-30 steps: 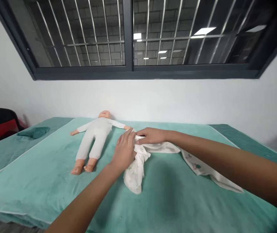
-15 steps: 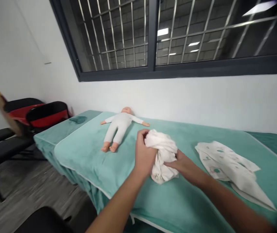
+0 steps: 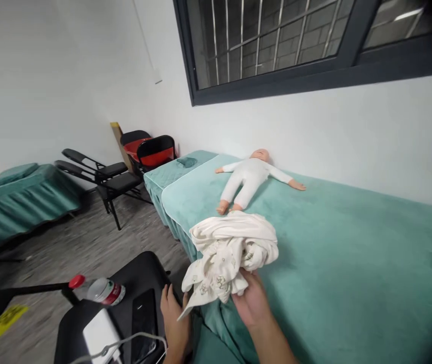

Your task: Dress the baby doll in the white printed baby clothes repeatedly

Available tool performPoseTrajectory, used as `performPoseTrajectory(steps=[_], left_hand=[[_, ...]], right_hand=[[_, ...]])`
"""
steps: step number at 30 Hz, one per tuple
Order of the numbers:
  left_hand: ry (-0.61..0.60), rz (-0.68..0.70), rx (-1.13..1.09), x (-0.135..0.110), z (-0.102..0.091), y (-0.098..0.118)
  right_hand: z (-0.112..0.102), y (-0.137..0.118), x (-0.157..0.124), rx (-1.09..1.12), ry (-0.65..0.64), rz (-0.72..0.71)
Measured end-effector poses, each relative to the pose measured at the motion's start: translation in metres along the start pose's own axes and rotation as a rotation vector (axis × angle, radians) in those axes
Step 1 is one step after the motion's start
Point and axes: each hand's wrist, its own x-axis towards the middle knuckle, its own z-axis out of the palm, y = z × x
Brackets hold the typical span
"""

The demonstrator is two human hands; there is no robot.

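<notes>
My right hand (image 3: 252, 299) holds up a bunched white printed cloth (image 3: 234, 242), which looks like a small garment, above the bed's front edge. Its fingers are partly hidden under the folds. My left hand (image 3: 176, 321) is lower and to the left, beside the black chair seat, with its fingers stretched out and nothing visible in them. One tail of the cloth hangs right by it; I cannot tell whether they touch. Behind the cloth, a baby doll (image 3: 251, 174) in a white suit lies on its back on the green bed cover (image 3: 352, 253).
A black chair (image 3: 147, 268) at lower left bears a bottle with a red cap (image 3: 105, 291), a white power bank (image 3: 102, 336) with a cable, and a black phone (image 3: 143, 318). Folding chairs (image 3: 121, 182) and another bed (image 3: 22, 202) stand farther left. A wall and window border the bed.
The view has swung left. Both hands held the cloth before; now my left hand is off it and down by the chair. The cloth hangs looser in my right hand.
</notes>
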Motion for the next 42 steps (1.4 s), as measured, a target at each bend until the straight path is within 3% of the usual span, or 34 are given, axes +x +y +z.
performPoseTrajectory(steps=[4,10,15,20,23,25,29,32,34,38,42], left_hand=[[0.035,-0.042,0.502,-0.006,-0.021,-0.047],[0.073,-0.122,0.688,-0.01,-0.028,-0.058],[0.014,-0.006,0.579,-0.022,-0.027,-0.061],[-0.025,-0.065,0.127,-0.023,-0.038,-0.062],[-0.069,-0.24,-0.104,-0.026,-0.048,-0.045],[-0.081,-0.308,-0.259,-0.029,-0.053,-0.018],[0.022,-0.217,-0.538,-0.021,-0.051,0.06],[-0.053,-0.133,-0.683,-0.007,-0.043,0.115],[-0.104,-0.16,-0.748,0.0,-0.034,0.137],[-0.174,-0.289,-0.765,0.009,-0.012,0.137],[-0.007,-0.294,-0.581,0.014,0.015,0.106]], right_hand=[[-0.012,0.031,-0.008,-0.039,-0.026,0.105],[-0.055,0.038,-0.017,-0.041,0.025,0.145],[-0.068,0.035,-0.013,-0.055,0.057,0.144],[-0.04,0.052,0.009,-0.106,0.006,0.183],[-0.018,0.067,0.022,-0.116,-0.069,0.184],[-0.009,0.072,0.027,-0.135,-0.106,0.167],[-0.005,0.066,0.034,-0.177,-0.103,0.096],[-0.005,0.055,0.033,-0.279,-0.133,0.068],[-0.007,0.049,0.03,-0.368,-0.212,0.068],[-0.03,0.044,0.017,-0.526,-0.294,0.074],[-0.069,0.047,0.007,-0.628,-0.234,0.043]])
